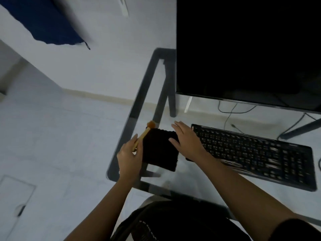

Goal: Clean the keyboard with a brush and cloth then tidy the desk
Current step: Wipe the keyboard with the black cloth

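Left grip [129, 153] grasping brush [144, 134]; right grip [186, 138] released on cloth [159, 152], keyboard [257, 153] beside

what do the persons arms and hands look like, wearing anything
Both forearms are bare to above the elbow, with no gloves, watch or rings visible on the left hand or right hand. A dark short sleeve shows at the right upper arm.

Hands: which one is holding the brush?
The left hand holds the brush; the right hand lies flat and open on the black cloth.
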